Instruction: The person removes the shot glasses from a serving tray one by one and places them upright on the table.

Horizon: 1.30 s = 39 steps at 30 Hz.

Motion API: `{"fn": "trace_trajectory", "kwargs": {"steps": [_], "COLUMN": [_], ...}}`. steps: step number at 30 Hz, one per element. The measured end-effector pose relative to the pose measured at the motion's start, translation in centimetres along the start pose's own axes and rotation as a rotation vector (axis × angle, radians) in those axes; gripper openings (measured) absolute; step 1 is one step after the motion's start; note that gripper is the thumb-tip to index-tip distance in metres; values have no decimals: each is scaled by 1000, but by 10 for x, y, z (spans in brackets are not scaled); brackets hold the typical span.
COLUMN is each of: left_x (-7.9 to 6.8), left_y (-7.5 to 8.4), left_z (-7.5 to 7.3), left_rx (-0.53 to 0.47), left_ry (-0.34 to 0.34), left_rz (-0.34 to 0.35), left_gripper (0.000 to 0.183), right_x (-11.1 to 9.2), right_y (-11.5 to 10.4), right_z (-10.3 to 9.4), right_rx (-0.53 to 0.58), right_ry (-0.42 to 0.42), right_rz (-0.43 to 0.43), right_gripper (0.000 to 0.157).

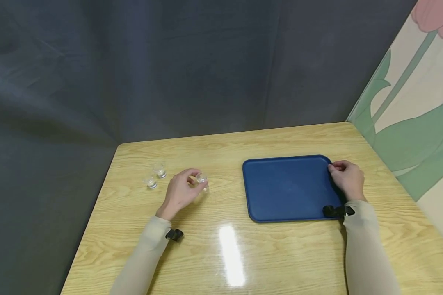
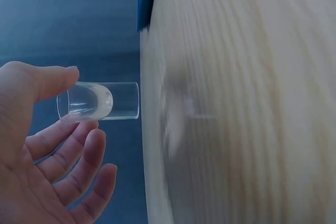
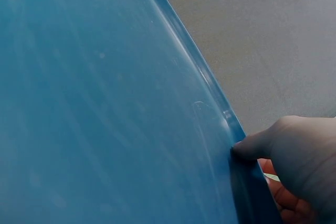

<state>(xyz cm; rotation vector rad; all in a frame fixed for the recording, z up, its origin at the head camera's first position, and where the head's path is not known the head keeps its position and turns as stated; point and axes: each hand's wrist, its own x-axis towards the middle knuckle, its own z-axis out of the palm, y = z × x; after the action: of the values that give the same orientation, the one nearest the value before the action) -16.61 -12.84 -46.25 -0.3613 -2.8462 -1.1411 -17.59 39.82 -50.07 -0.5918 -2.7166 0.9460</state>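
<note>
My left hand pinches a small clear glass between thumb and fingers, left of the tray. In the left wrist view the glass stands out from the fingertips, its far end close to the wooden surface. My right hand grips the right edge of a blue rectangular tray. Seen from the right wrist, the thumb lies over the tray's rim and the other fingers are on its outer side, partly hidden. Nothing stands on the tray's visible surface.
Two more small clear glasses, one farther back and one nearer, stand left of my left hand on the wooden table. A dark curtain hangs behind the table, and a flower-patterned wall covering borders its right side.
</note>
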Motion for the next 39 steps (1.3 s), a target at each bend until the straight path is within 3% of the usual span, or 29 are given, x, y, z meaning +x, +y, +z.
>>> {"fn": "trace_trajectory", "kwargs": {"steps": [21, 39], "left_x": [-38, -55], "left_y": [-63, -94], "left_z": [-70, -103], "left_rx": [6, 63], "left_ry": [102, 195], "left_rz": [-185, -253], "left_gripper": [46, 49], "right_x": [1, 2], "right_y": [6, 2], "right_z": [-3, -2], "right_rx": [-19, -12], "right_ry": [-41, -32], "right_rz": [22, 18], "right_gripper": [43, 42]}}
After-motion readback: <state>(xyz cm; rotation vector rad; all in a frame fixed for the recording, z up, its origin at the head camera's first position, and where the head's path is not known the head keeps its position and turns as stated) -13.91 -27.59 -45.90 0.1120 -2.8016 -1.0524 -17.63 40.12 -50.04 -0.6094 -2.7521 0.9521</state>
